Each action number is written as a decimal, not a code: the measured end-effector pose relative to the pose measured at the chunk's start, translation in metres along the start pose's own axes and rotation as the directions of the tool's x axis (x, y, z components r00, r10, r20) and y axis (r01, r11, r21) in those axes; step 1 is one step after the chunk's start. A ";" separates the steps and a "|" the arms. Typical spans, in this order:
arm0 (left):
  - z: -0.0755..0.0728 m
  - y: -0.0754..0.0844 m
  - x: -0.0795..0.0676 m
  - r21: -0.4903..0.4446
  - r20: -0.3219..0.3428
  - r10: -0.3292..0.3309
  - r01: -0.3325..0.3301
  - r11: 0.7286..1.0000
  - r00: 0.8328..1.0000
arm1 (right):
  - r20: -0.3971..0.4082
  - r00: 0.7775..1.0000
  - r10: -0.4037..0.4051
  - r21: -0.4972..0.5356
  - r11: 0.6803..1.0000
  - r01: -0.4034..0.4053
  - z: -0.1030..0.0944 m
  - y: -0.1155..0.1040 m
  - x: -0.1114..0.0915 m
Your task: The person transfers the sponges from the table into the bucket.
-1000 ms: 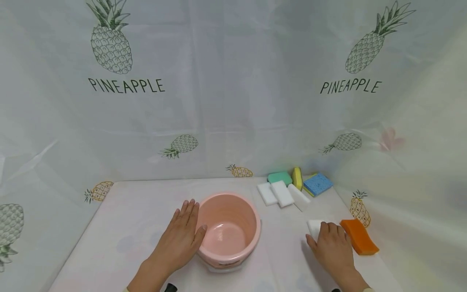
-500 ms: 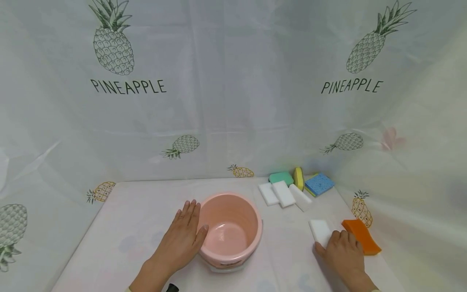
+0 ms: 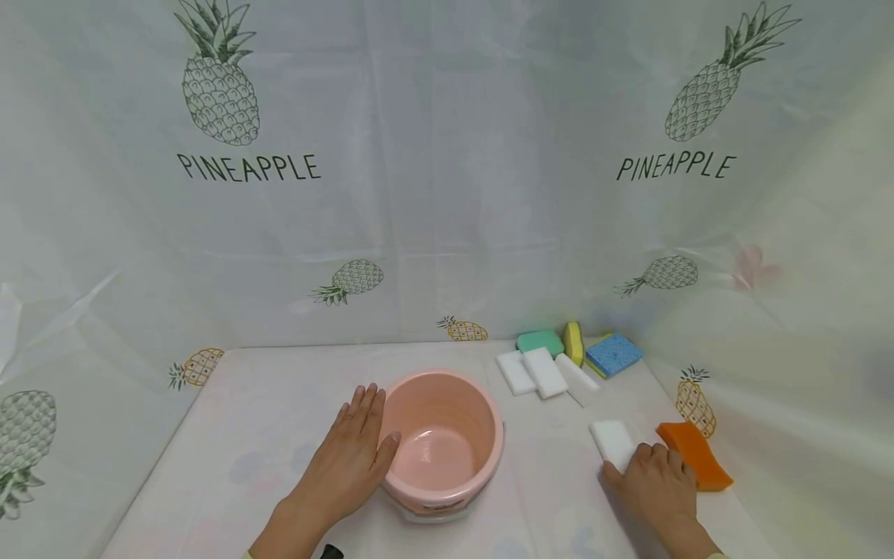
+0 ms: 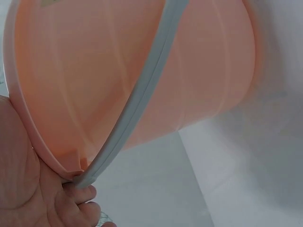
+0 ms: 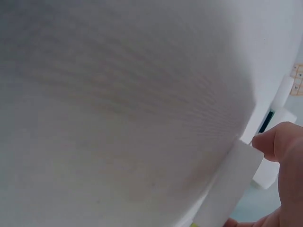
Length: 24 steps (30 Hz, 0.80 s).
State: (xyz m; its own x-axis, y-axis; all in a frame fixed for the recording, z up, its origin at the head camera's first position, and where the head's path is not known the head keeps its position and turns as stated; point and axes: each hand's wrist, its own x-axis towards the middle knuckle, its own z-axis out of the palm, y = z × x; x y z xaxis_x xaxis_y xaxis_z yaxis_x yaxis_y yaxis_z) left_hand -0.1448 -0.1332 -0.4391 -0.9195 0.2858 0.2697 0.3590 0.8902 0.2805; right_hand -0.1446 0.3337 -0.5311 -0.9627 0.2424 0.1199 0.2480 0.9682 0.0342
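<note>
Bucket interior (image 3: 429, 456): head view only.

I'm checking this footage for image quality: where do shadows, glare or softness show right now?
Head view: a pale glint inside the pink bucket, a shadow left of the right hand; left wrist view: a soft shadow on the tabletop beside the bucket; right wrist view: broad grey shading with blurry streaks, the white sponge's edges clearer.
</note>
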 end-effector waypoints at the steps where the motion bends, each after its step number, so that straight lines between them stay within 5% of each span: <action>1: 0.000 0.000 0.000 -0.001 0.001 -0.002 0.002 1.000 1.000 | -0.019 1.000 -0.007 0.006 1.000 0.007 0.000 -0.001 0.001; 10: -0.001 -0.002 0.001 -0.005 0.017 0.003 -0.003 1.000 1.000 | -0.256 0.955 -0.149 -0.008 0.988 0.152 -0.004 -0.009 0.008; 17: -0.004 -0.003 0.002 -0.023 0.060 0.015 -0.014 1.000 0.998 | -0.294 0.926 -0.237 0.000 0.969 0.248 -0.019 -0.023 0.022; 24: -0.004 -0.005 0.002 -0.030 0.076 0.013 -0.011 1.000 0.997 | -0.378 0.848 -0.371 -0.044 0.922 0.384 -0.039 -0.045 0.037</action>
State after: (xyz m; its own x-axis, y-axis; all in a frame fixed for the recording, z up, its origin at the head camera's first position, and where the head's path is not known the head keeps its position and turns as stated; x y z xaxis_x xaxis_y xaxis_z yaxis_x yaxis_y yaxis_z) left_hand -0.1479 -0.1384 -0.4362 -0.9243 0.3236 0.2025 0.3735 0.8761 0.3048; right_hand -0.1873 0.2965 -0.4897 -0.8679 -0.1777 0.4639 -0.1363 0.9832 0.1217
